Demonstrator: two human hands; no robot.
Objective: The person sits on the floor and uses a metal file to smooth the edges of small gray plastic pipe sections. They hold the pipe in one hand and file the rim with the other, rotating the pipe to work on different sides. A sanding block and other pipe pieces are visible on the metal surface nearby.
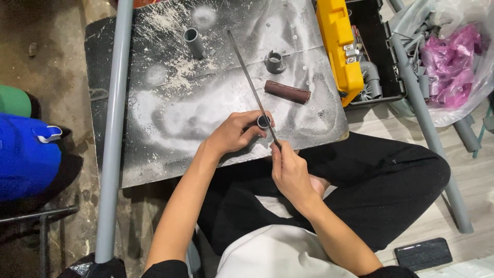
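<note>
Seen from the head camera, the left hand [234,135] has its fingers clamped around a short grey pipe piece [263,121], open end facing up, over the near edge of the dusty black worktop [154,118]. The right hand [290,172] pinches the near end of a thin long file [252,85], fingers closed on it; its long axis runs away and leftward, passing against the pipe's mouth. Beyond lie a brown sandpaper roll [287,92], a grey fitting [275,62] and a pipe stub [194,42]; a yellow case [337,41] stands right.
</note>
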